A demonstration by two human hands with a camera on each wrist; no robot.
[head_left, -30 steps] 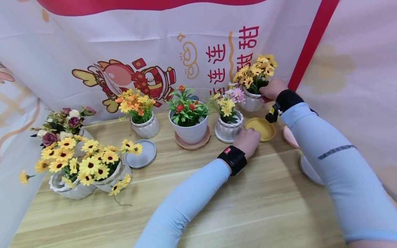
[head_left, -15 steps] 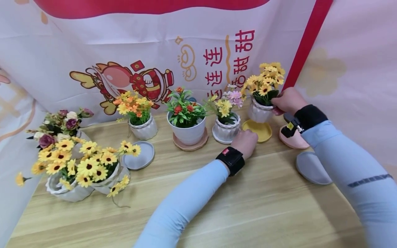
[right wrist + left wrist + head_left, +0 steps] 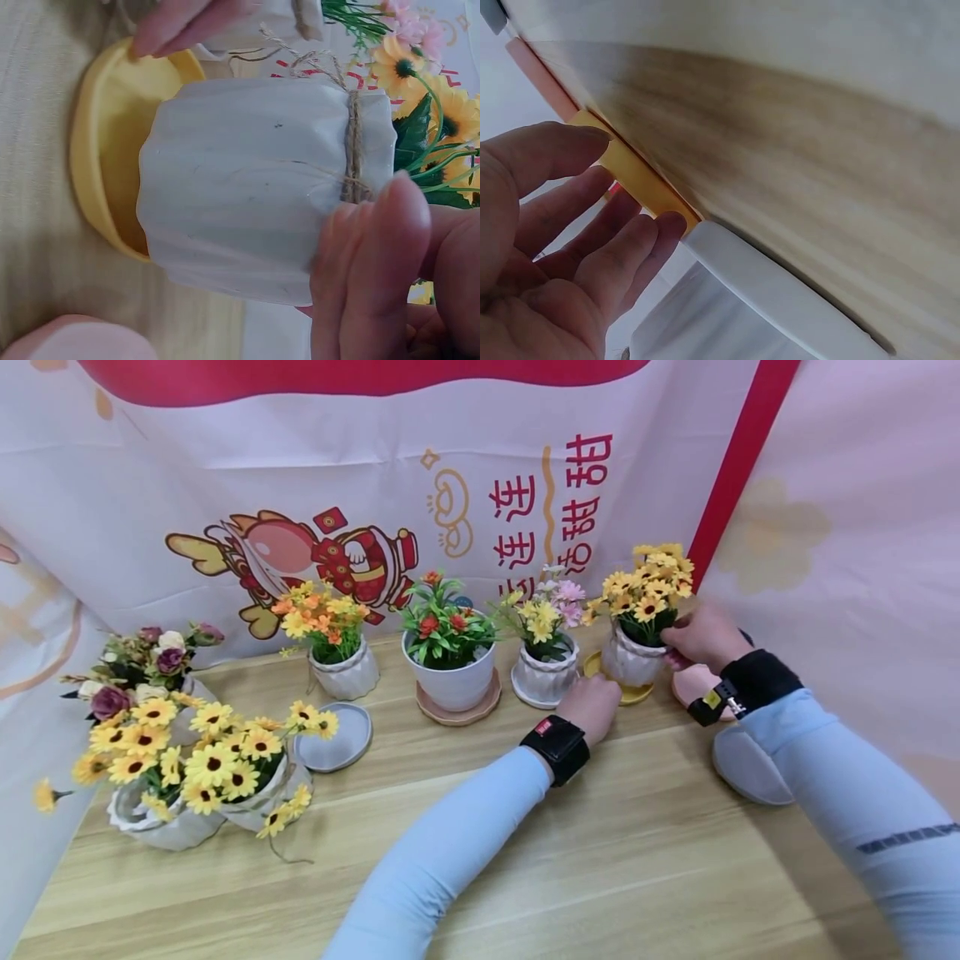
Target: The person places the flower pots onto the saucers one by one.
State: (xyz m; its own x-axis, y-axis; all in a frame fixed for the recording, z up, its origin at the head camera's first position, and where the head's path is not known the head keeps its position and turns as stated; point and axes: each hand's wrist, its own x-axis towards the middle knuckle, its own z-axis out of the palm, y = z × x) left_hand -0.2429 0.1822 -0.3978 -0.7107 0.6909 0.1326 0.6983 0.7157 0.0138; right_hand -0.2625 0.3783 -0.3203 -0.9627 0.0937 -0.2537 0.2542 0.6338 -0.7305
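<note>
Right hand (image 3: 707, 635) fingers grasp the yellow-flowered pot (image 3: 240, 187) by its rim, over the yellow saucer (image 3: 86, 150), far right on the tabletop (image 3: 637, 860); left hand (image 3: 592, 703) fingers, loosely bent, touch the saucer's edge.

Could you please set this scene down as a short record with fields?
Right hand: grips the white flowerpot near its twine
Left hand: at the edge of the yellow saucer
White flowerpot: over yellow saucer; full contact unclear
Neighbouring pot: on white saucer
Left grey saucer: no pot on it
</note>
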